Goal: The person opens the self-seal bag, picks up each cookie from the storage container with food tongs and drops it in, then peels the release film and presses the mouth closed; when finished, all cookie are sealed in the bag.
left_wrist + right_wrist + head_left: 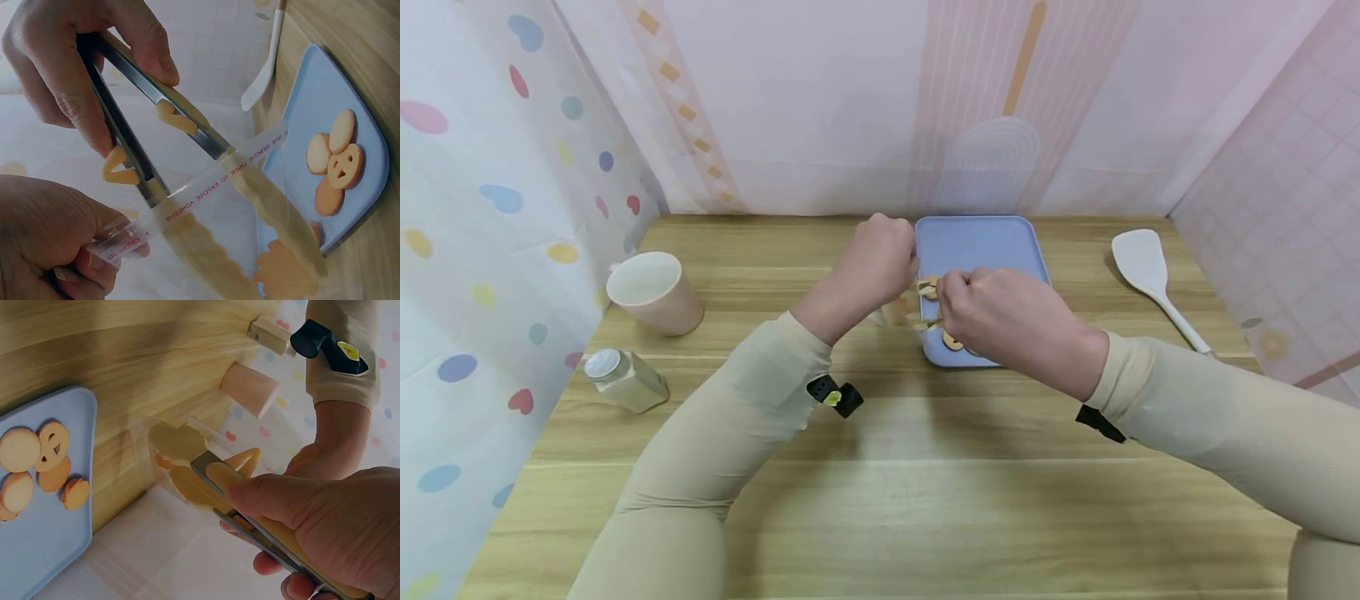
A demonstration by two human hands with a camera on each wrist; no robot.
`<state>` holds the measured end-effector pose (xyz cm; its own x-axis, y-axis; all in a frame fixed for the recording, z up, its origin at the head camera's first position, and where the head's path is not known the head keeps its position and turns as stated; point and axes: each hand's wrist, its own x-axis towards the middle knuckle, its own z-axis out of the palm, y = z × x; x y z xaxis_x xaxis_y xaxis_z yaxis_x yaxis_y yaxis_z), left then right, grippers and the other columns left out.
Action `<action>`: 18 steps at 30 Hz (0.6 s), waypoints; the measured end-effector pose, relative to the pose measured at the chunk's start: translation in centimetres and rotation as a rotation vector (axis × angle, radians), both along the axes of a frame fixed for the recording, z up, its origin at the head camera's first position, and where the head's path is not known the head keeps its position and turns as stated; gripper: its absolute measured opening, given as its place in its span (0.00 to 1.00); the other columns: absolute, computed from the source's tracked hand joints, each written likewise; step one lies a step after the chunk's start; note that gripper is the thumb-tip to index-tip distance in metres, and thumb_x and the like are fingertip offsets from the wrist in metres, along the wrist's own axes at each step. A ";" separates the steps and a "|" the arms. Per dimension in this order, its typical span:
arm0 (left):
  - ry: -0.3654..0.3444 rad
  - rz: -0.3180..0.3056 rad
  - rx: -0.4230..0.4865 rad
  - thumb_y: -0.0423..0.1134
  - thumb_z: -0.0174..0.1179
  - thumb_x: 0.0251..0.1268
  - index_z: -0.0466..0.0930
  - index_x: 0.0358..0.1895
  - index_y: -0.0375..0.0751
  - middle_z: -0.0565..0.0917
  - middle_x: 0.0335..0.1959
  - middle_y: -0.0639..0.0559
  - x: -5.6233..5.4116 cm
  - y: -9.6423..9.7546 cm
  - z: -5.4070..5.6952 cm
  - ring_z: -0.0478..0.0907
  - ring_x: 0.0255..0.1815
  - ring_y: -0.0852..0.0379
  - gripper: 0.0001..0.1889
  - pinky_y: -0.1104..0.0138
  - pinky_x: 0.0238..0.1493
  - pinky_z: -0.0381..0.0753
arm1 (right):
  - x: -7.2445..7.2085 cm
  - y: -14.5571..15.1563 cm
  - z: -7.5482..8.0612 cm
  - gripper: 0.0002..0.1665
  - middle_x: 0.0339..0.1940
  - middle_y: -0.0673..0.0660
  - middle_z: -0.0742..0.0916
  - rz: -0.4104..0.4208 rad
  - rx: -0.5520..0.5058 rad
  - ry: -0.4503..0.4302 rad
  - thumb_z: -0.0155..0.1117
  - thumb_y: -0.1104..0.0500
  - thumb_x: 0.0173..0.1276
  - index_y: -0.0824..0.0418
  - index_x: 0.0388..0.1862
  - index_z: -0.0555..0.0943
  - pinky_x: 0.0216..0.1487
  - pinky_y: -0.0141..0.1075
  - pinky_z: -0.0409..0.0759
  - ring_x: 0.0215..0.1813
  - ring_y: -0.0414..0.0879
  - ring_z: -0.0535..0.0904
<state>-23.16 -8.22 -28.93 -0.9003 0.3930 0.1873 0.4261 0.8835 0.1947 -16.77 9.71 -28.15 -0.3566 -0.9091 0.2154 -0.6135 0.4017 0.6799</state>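
My left hand (880,262) pinches the edge of a clear plastic bag (200,194) with red print along its adhesive strip. My right hand (1007,312) grips a pair of tongs (128,131) with metal arms and beige scalloped heads. Those heads reach past the bag's mouth into it. Near their tips shows a scalloped orange-brown biscuit (284,272); in the right wrist view a bit of orange shows between the heads. Beyond the bag lies a blue tray (977,242) with several round biscuits (345,165), one with a cut-out face.
On the left of the wooden table stand a pink cup (662,300) and a squarish jar (636,387) with a silvery lid. A white spatula (1142,262) lies right of the tray. Patterned cloth hangs behind and at both sides.
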 end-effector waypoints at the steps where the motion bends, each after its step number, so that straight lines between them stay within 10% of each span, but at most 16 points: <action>1: 0.004 -0.001 0.005 0.27 0.49 0.55 0.58 0.09 0.45 0.53 0.11 0.57 0.0 0.0 0.0 0.53 0.18 0.58 0.20 0.67 0.18 0.55 | 0.0 0.0 0.1 0.15 0.17 0.53 0.67 -0.002 0.003 0.001 0.52 0.72 0.61 0.59 0.17 0.71 0.13 0.28 0.58 0.15 0.38 0.57; 18: 0.019 0.036 0.045 0.26 0.47 0.54 0.59 0.08 0.46 0.56 0.10 0.56 -0.7 -1.4 -0.1 0.54 0.16 0.58 0.20 0.68 0.17 0.58 | 0.3 0.5 1.6 0.15 0.16 0.52 0.65 0.024 -0.043 -0.010 0.53 0.73 0.59 0.60 0.16 0.69 0.13 0.27 0.52 0.15 0.39 0.55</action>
